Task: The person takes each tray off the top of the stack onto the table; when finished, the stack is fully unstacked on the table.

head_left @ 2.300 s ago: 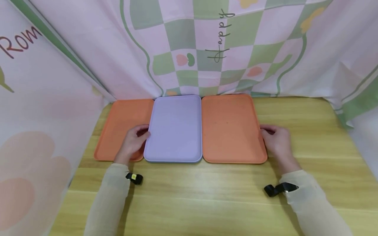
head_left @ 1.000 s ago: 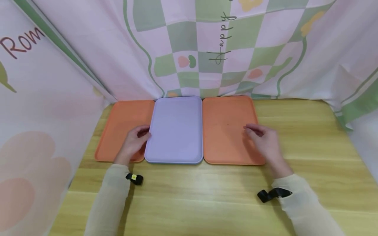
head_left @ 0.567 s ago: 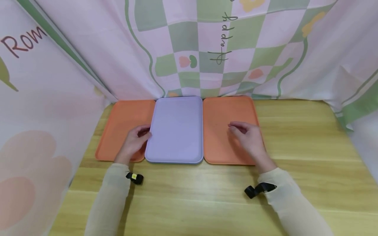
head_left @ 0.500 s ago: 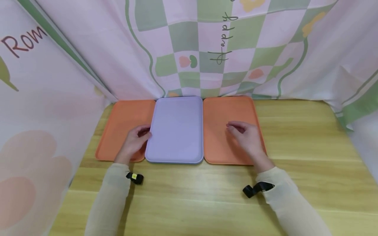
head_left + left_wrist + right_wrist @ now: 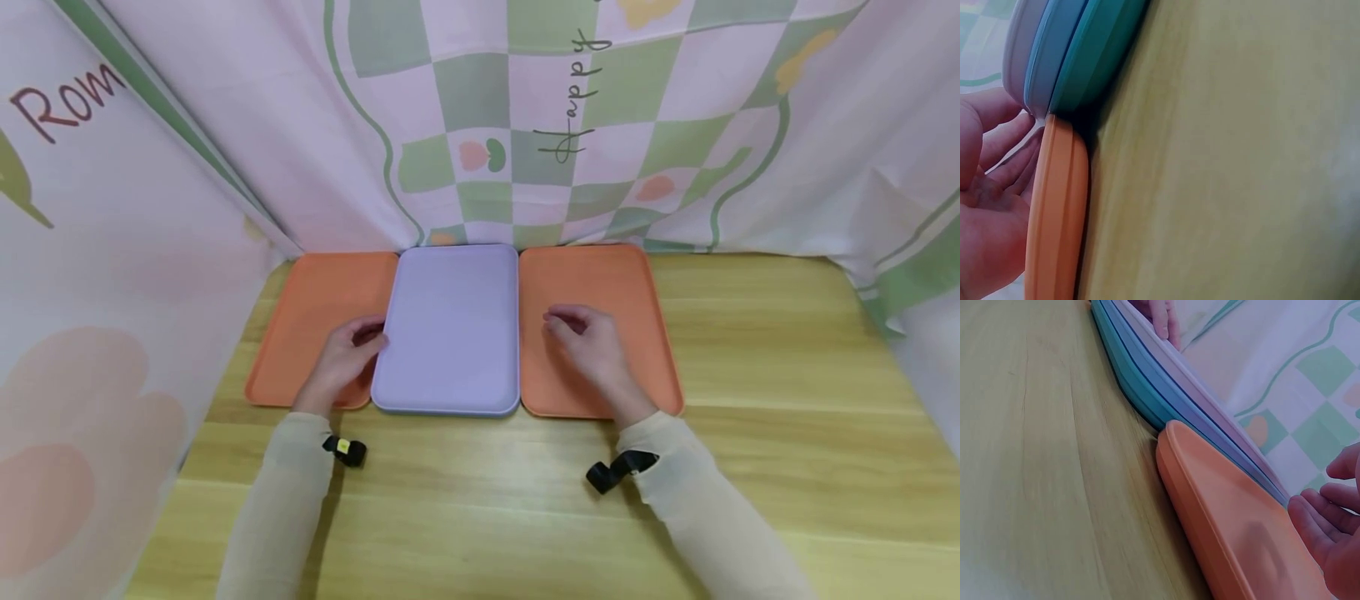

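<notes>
In the head view a purple tray (image 5: pixel 450 325) lies between a left orange tray (image 5: pixel 337 287) and a right orange tray (image 5: pixel 637 333). The left wrist view shows it topping a stack, over a blue tray (image 5: pixel 1054 53) and a green tray (image 5: pixel 1094 62). My left hand (image 5: pixel 343 358) is over the left orange tray, thumb and fingertips touching the stack's left edge. My right hand (image 5: pixel 592 346) hovers over the right orange tray, fingers loosely bent and holding nothing. Its fingertips stay apart from the purple tray's right edge.
The trays sit side by side on a wooden table (image 5: pixel 480 508). Behind them hangs a printed curtain (image 5: pixel 540 108), close to their far edges. Another curtain (image 5: pixel 112 250) rises along the left side.
My right hand has left the outer edge of the right orange tray and moved left over that tray, towards the purple one. The left hand and the trays keep their places.
</notes>
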Demonstrator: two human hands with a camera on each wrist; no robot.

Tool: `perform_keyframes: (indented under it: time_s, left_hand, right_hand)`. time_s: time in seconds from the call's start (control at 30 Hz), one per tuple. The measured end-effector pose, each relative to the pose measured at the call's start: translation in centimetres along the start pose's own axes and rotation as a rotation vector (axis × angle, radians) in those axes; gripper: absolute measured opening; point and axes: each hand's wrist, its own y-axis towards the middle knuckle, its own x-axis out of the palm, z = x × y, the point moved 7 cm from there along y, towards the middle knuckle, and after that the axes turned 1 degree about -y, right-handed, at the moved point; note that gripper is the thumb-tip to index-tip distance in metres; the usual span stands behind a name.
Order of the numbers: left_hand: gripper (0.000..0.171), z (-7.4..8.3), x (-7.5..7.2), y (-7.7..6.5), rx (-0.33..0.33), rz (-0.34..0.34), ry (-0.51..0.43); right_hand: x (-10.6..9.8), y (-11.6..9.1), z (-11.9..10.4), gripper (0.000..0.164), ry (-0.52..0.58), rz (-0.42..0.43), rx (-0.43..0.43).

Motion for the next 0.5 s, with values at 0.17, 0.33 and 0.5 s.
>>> perform_keyframes:
  time_s: [0.17,0.33,0.5]
  left_hand:
    - [0.046,-0.1,-0.1,0.0,0.009,0.006,-0.008]
    - [0.047,0.1,0.0,0.0,0.017,0.0,-0.012]
    - [0.046,0.2,0.1,0.0,0.012,-0.006,-0.021]
  right_hand:
    - [1.2,0.4,-0.1,0.03,-0.034,-0.01,-0.009]
    - [2.1,0.6,-0.2,0.031,-0.051,-0.002,-0.009]
    - [2.9,0.9,0.0,0.032,-0.043,0.002,0.0]
